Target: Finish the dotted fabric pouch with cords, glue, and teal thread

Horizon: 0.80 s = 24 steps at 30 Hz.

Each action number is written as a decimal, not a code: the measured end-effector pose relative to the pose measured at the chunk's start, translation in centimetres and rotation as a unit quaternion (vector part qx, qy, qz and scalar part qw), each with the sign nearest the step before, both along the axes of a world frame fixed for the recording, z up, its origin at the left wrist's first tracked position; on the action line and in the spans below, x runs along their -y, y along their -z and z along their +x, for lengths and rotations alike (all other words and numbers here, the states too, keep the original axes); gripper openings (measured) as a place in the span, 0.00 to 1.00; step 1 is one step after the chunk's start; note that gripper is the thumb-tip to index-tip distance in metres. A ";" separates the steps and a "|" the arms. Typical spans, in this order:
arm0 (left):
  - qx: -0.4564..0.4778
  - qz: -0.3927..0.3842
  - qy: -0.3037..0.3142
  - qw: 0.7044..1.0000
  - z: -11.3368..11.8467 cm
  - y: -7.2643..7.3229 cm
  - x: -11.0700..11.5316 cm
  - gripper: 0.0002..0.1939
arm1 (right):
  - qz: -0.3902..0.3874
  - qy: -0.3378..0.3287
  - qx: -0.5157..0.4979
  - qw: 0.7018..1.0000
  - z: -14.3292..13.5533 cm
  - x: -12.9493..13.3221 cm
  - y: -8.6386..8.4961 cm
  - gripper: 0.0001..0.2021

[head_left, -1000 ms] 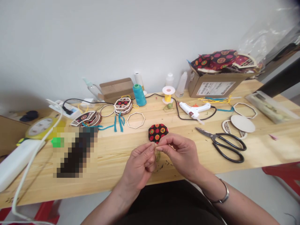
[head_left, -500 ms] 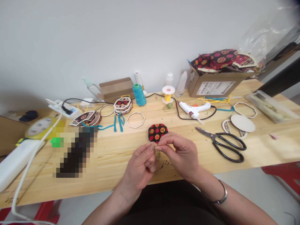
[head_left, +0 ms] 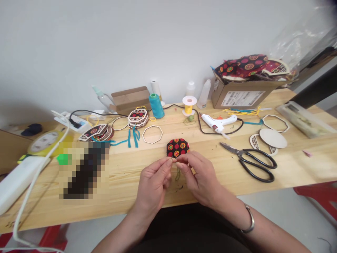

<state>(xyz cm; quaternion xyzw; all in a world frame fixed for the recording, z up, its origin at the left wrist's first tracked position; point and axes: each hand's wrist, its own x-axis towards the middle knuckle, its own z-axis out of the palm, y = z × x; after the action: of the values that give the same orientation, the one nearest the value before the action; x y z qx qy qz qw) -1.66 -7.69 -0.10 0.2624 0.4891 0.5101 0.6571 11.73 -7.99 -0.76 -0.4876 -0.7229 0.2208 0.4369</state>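
Observation:
Both hands meet at the near edge of a patterned fabric piece [head_left: 178, 147], black with red and yellow flower rounds, which lies on the wooden table. My left hand [head_left: 156, 179] pinches a thin olive-green cord [head_left: 178, 174] between thumb and forefinger. At the same spot, the thumb and forefinger of my right hand [head_left: 198, 175] are closed on the cord too. A loop of it hangs below the fingertips. Whether the cord is fastened to the fabric is hidden by my fingers.
Right of my hands lie black-handled scissors [head_left: 247, 160], with a white glue gun [head_left: 218, 123] behind them. Wooden frames [head_left: 152, 135] and stacked fabric pieces [head_left: 138, 117] sit at left. A teal thread cone [head_left: 156, 106] and a cardboard box [head_left: 242, 95] stand at the back.
My right hand has shifted slightly left and lower, its fingers less tightly bunched. More of the green cord's loop shows below. The fabric piece stays put.

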 end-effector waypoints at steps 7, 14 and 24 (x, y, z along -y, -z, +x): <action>-0.079 0.059 0.013 0.995 -0.1 0.7 0.3 0.07 | 0.063 0.011 0.075 0.995 -0.2 -0.2 0.1 0.09; -0.178 0.077 0.015 0.981 -0.4 1.0 0.3 0.10 | 0.062 -0.013 0.161 0.985 0.2 -0.1 0.9 0.10; -0.344 0.204 0.009 0.917 -0.4 0.3 0.7 0.10 | 0.094 0.019 0.270 0.958 -0.2 0.2 0.1 0.09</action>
<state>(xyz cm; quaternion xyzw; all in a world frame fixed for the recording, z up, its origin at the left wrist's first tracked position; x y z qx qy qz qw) -2.08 -8.41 -0.43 0.5541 0.5677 0.4714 0.3853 11.56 -8.23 -0.90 -0.4994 -0.8222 0.0037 0.2732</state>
